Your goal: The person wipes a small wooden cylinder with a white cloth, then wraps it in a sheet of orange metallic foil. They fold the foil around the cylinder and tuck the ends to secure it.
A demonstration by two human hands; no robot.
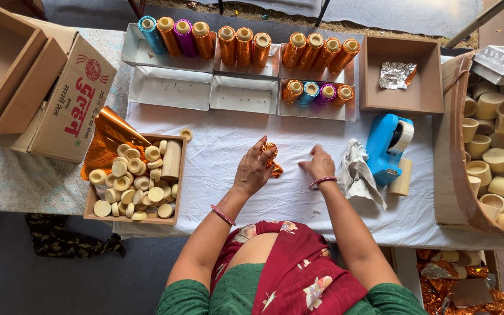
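Left hand (254, 169) is pressing down on a crinkled orange foil piece (272, 158), fingers curled over it on the white cloth-covered table (228, 140). Right hand (318, 164) is resting just right of the foil, fingers loosely bent, holding nothing. A crumpled grey rag (358, 175) and blue tape dispenser (384, 147) are lying further to its right.

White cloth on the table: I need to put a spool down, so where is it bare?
The white cloth is bare between the box of wooden caps and the left hand, and along the near edge below the blue tape dispenser. It is crowded at the far trays of foil-wrapped spools.
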